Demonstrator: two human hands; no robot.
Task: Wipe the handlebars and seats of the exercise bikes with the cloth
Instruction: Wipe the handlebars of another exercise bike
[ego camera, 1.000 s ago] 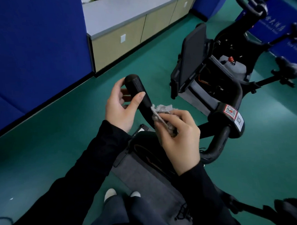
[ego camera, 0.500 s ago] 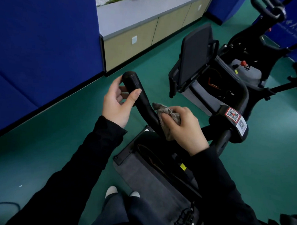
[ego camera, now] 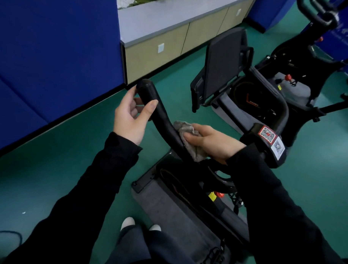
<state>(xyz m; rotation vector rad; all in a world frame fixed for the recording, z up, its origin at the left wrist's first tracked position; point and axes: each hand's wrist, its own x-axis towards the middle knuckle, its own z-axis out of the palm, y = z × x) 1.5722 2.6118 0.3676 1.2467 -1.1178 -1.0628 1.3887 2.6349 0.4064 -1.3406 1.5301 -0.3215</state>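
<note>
The left hand (ego camera: 129, 121) cups the upper end of the black handlebar (ego camera: 161, 116), thumb across the near side and fingers mostly hidden behind the bar, so how firmly it holds is hard to tell. Just below that grip, lower on the curve, the grey cloth (ego camera: 189, 140) lies bunched against the bar. The right hand (ego camera: 211, 143) presses it there with fingers curled over it; the cloth's far side is hidden. Right of this hand, a clamp (ego camera: 250, 138) bearing QR stickers is partly covered by the right sleeve (ego camera: 259, 180). Beyond stands a dark screen (ego camera: 224, 65). A second bike (ego camera: 323, 20) is cut off at the right edge.
</note>
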